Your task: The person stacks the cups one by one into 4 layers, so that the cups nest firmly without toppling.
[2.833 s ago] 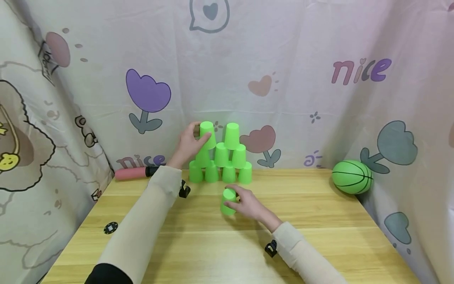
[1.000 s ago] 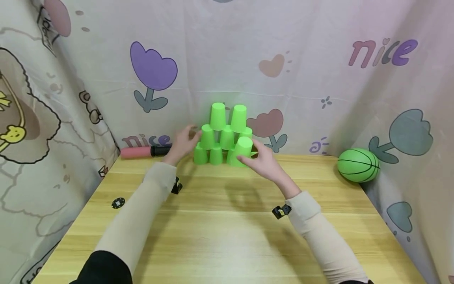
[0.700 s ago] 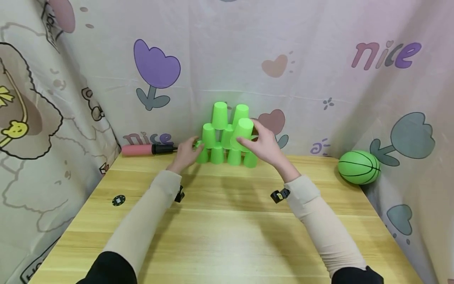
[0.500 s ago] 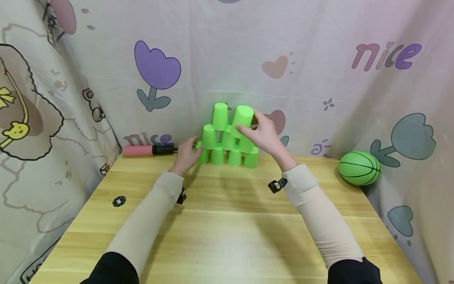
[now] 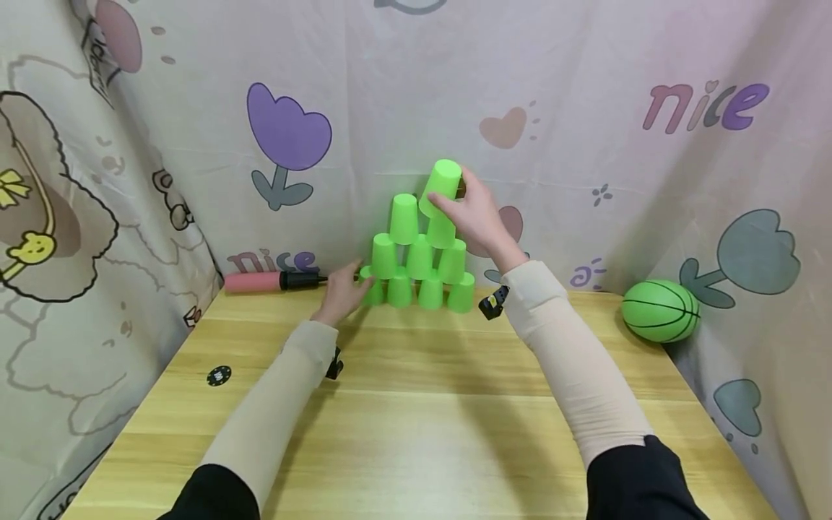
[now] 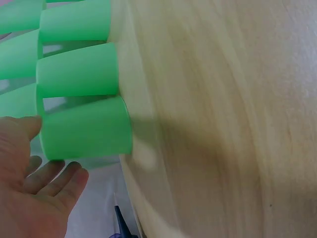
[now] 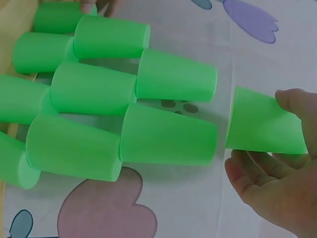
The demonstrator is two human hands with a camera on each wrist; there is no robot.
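Upside-down green plastic cups stand stacked against the back curtain. Several form the bottom row, three the middle row, and two the top: a left top cup (image 5: 404, 219) and a right top cup (image 5: 442, 232). My right hand (image 5: 477, 213) holds another green cup (image 5: 445, 175) between thumb and fingers, slightly tilted. In the right wrist view this held cup (image 7: 265, 121) is apart from the top pair, just above them. My left hand (image 5: 341, 295) is at the bottom-left cup (image 6: 86, 131), thumb at its upper end and loosely extended fingers along its outer side.
A pink and black hand pump (image 5: 260, 282) lies at the back left edge. A black poker chip (image 5: 219, 375) is on the left of the wooden table (image 5: 416, 440). A green ball (image 5: 661, 311) sits at the right back corner. A patterned curtain (image 5: 403, 94) hangs close behind the cups.
My right hand has picked up the cup from the table and raised it above the top row. My left hand has left the top-left cup and moved down to the bottom-left one.
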